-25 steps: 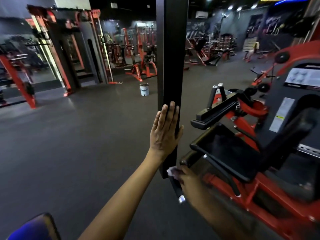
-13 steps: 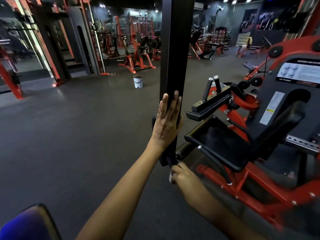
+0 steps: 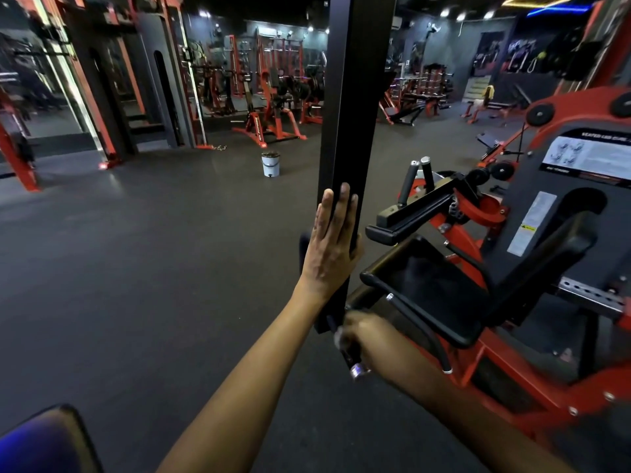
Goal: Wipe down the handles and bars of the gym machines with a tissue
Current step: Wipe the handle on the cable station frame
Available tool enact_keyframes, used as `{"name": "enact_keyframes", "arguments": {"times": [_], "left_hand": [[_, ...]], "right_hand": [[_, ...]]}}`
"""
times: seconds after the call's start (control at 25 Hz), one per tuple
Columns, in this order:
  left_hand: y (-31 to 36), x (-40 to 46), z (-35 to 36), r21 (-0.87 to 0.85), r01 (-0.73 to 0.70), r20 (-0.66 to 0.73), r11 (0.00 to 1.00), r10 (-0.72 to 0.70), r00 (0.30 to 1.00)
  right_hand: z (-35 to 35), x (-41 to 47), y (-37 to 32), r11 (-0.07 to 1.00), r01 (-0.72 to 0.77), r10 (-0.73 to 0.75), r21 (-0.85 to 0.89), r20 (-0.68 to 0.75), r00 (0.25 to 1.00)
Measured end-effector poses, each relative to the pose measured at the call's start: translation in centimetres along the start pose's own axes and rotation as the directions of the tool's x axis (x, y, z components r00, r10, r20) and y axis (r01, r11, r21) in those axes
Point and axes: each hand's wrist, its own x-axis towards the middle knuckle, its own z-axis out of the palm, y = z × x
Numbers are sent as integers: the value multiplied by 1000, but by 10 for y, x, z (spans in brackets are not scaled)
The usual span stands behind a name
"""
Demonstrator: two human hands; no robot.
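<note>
Tissue point(image 3: 338, 336) in my right hand point(image 3: 367, 339), fingers wrapped around the low handle point(image 3: 351, 360). Left hand point(image 3: 333, 247) flat against the post point(image 3: 345, 131), fingers straight. I reckon the other grips point(image 3: 418, 175) are left.

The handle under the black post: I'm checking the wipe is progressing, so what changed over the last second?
The right hand slid the tissue along the short chrome-tipped handle; a second ago its chrome end sat just below the hand, half a second ago it was hidden, now it shows again. The left hand stayed flat on the black post. The white bucket stayed put.
</note>
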Motion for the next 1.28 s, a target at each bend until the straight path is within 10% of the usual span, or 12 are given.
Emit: {"name": "enact_keyframes", "arguments": {"times": [0.28, 0.44, 0.56, 0.8, 1.08, 1.28], "left_hand": [[-2, -1, -1, -49, -2, -4, 999, 2, 1000], [-1, -2, 1, -91, 40, -15, 995, -42, 999], [-1, -2, 1, -105, 49, -8, 993, -50, 999], [0, -3, 1, -127, 41, -22, 991, -44, 999], [-2, -2, 0, -128, 11, -32, 992, -15, 999], [-2, -2, 1, -156, 19, -43, 988, -26, 999]], "right_hand": [[5, -21, 2, 955, 221, -223, 199, -11, 975], [-1, -37, 31, 856, 64, 73, 513, -242, 967], [6, 13, 12, 874, -92, 233, 477, -246, 941], [6, -60, -1, 934, 290, -257, 208, -169, 951], [26, 17, -5, 977, 189, -177, 101, -116, 977], [16, -67, 27, 882, 227, -121, 412, -269, 956]]}}
